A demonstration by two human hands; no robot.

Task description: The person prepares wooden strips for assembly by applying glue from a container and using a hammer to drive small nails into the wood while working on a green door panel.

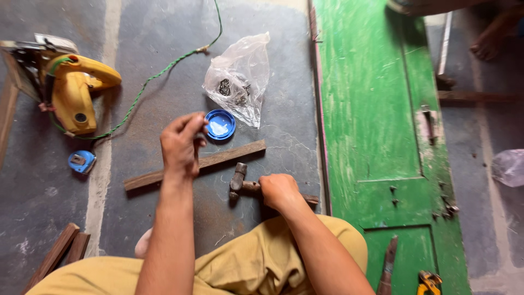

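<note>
Seen from the head camera, a seated person's right hand (pixel 279 191) grips a wooden-handled hammer (pixel 238 180) resting on the dusty concrete floor (pixel 273 71). The left hand (pixel 180 143) pinches something too small to identify above a rough wooden strip (pixel 218 159) beside a blue lid (pixel 220 124). A careless strike could catch pinched fingers.

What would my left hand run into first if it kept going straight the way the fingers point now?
Probably the blue lid: the left hand has its fingertips pinched, aimed up and right, and the lid lies just beyond them, with the plastic bag further on. Height above the floor is unclear.
</note>
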